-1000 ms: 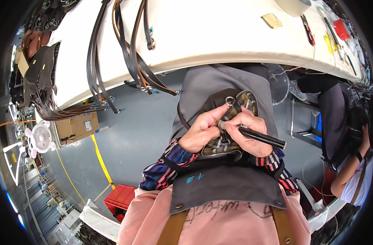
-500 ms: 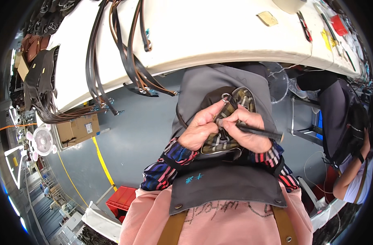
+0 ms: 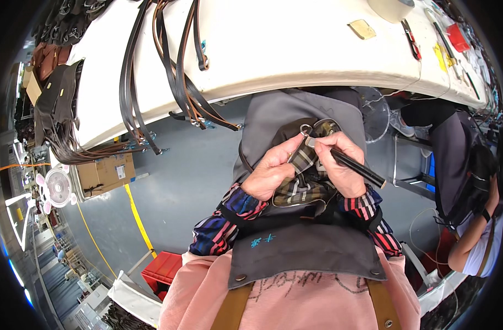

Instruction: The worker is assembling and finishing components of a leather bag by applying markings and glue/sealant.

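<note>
On my lap lies a small bag (image 3: 298, 193) with olive-and-white plaid lining turned outward, a zipper along its edge and a metal ring (image 3: 305, 130) at its far end. My left hand (image 3: 267, 173) pinches the bag's zipped edge just below the ring. In my right hand (image 3: 344, 171) is a black pen-shaped tool (image 3: 361, 169), its thick end pointing down to the right. The tool's working tip is hidden by my fingers, which are close to the edge by the ring. Beneath the bag spreads the grey apron (image 3: 265, 118).
Black and brown leather straps (image 3: 180, 82) with metal clasps hang over the edge of the white table (image 3: 295, 49). Red-handled snips (image 3: 411, 41) and a beige scrap (image 3: 362, 28) lie on it. A cardboard box (image 3: 105, 173) stands left. Another person (image 3: 477, 242) sits at right.
My right hand has moved up and slightly right along the bag, bringing the tool closer to the ring. My left hand keeps its hold in nearly the same place.
</note>
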A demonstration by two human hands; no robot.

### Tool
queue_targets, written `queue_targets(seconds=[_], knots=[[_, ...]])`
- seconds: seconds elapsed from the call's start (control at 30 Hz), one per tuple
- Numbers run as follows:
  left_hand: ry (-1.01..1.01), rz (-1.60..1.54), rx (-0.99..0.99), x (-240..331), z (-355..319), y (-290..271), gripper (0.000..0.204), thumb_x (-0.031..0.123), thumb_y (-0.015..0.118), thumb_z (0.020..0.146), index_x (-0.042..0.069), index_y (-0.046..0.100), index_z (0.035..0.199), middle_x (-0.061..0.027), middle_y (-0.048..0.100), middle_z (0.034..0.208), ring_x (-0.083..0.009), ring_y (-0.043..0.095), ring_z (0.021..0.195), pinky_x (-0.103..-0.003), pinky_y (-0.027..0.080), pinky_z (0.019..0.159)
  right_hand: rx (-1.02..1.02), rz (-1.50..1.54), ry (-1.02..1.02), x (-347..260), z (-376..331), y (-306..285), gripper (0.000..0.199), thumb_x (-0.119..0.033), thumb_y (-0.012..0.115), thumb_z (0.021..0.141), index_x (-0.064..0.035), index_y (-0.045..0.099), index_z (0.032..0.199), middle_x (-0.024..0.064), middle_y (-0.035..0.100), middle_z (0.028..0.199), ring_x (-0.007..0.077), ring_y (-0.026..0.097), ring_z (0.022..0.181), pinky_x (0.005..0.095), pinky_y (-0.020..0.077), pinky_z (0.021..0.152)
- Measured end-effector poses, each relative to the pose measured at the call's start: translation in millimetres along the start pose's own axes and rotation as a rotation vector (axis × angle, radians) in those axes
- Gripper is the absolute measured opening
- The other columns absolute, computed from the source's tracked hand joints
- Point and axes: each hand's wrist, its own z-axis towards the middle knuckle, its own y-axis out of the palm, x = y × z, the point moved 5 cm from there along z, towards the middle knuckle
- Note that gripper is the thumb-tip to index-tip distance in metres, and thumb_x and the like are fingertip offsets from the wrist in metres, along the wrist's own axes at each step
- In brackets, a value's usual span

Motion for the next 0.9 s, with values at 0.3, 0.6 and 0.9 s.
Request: queue_targets(seconds=[0.3,0.6,0.9], knots=[[-0.048,-0.056,-0.015,7.6,4.9,14.6,0.074,-0.015,0.035,0.069,0.003,0.029,0.140,0.0003,0.051,0.124,0.0010,0.048,0.079,-0.015,0.037,0.064,-0.030,0.086,-0.039,0.0,-2.7,-5.0,0.005,-0.001,0.060,0.081,-0.0042,0.057,0.078,0.0010,0.061,0.070,0.0064,0.056,0.065,0.0249,0.0470,0.061],[-0.009,0.017,0.005,15.7,5.7,7.1,0.066,-0.014,0.034,0.067,-0.002,0.039,0.132,-0.0056,0.053,0.123,-0.0061,0.052,0.093,-0.020,0.040,0.081,-0.053,0.287,0.098,4.7,-3.3,-21.8,0.008,-0.006,0.059,0.084,0.0003,0.059,0.078,0.0076,0.065,0.076,0.0095,0.059,0.068,0.0238,0.0496,0.061],[-0.053,-0.008,0.004,4.9,6.7,1.1,0.061,-0.015,0.033,0.063,-0.004,0.053,0.120,-0.0087,0.061,0.112,-0.0121,0.056,0.103,-0.023,0.042,0.089,0.139,0.021,0.040,13.8,13.4,-23.3,0.007,-0.006,0.056,0.087,-0.0004,0.055,0.082,0.0044,0.061,0.074,0.0062,0.055,0.065,0.0202,0.0443,0.058]])
